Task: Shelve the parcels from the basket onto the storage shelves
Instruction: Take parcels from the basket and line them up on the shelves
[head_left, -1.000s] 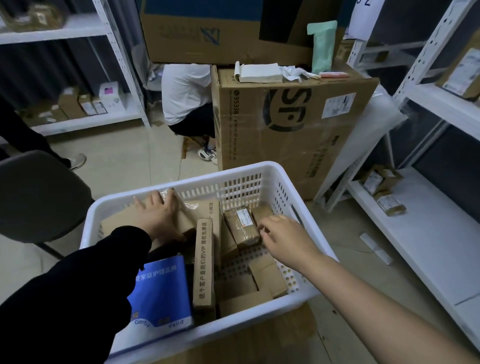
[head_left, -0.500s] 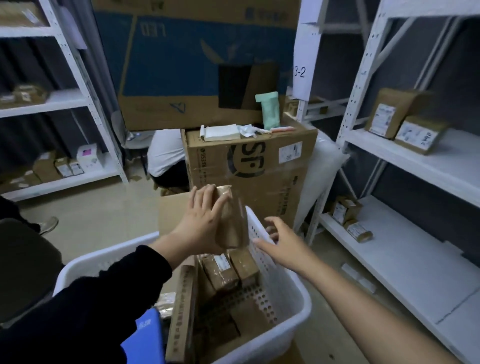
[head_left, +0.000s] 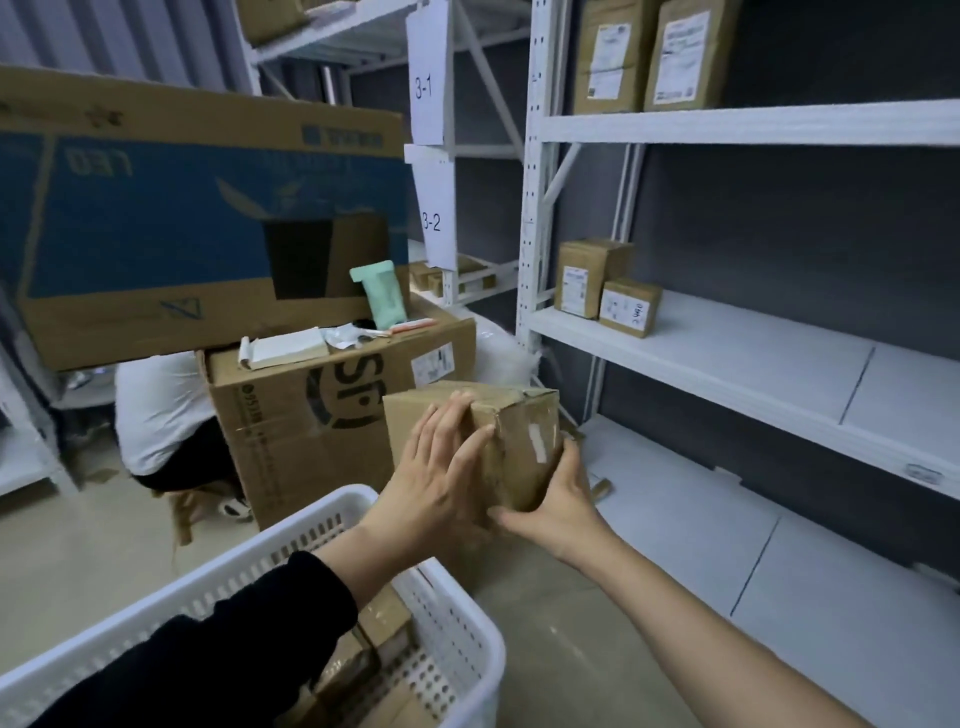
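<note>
I hold a brown cardboard parcel, taped at its corner, in the air above the far right corner of the white plastic basket. My left hand grips its near left face, fingers over the top edge and thumb round the corner. From below, my right hand cups its right underside; those fingers are hidden behind the box. More brown parcels lie in the basket. The white storage shelves stand to the right, with a middle shelf and a low shelf just beyond the parcel.
Two labelled parcels stand at the middle shelf's left end, two more on the shelf above. A large SF carton stands behind the basket under a big blue carton. A person crouches at left.
My left hand lifted the parcel out of the basket and carried it right toward the shelves. My right hand left the basket and came under the parcel. My view turned up and right.
</note>
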